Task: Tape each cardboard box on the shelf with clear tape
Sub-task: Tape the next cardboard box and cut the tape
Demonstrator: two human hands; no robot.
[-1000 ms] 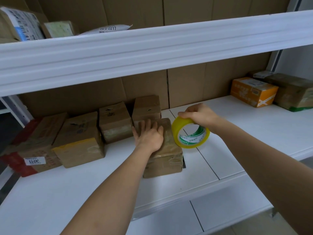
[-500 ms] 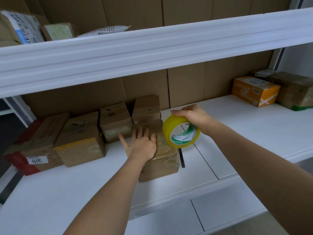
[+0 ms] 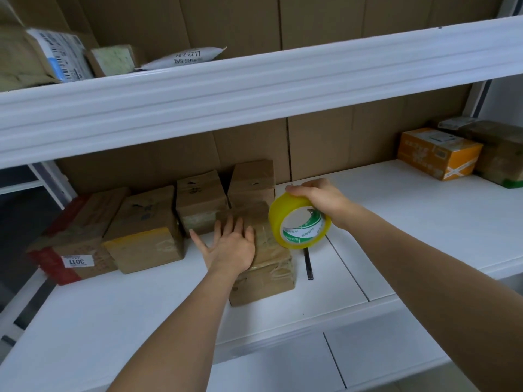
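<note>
A: Entry, near field first. How were your hands set?

B: Your left hand [image 3: 230, 246] lay flat, fingers straight and spread, palm down on the top left edge of the front cardboard box [image 3: 263, 267]; the thumb splayed out over the white shelf [image 3: 113, 321]. Your right hand [image 3: 319, 200] was curled over the top of the yellow-tinted tape roll [image 3: 299, 222], holding it upright on its edge, just right of that box and off the shelf surface.

A: What could you not make out?

B: Your right fingertips wrapped behind the roll, so their grip was hidden. Whether a strip ran from roll to box could not be told. A thin dark object [image 3: 309, 263] lay on the shelf under the roll; its identity was unclear.

A: Farther back?

B: Four more cardboard boxes [image 3: 198, 207] stood in a row behind and to the left. An orange box [image 3: 435, 152] sat far right, with a darker one cut off at the frame edge. Upper-shelf parcels [image 3: 185, 58] were partly hidden by the shelf lip.
</note>
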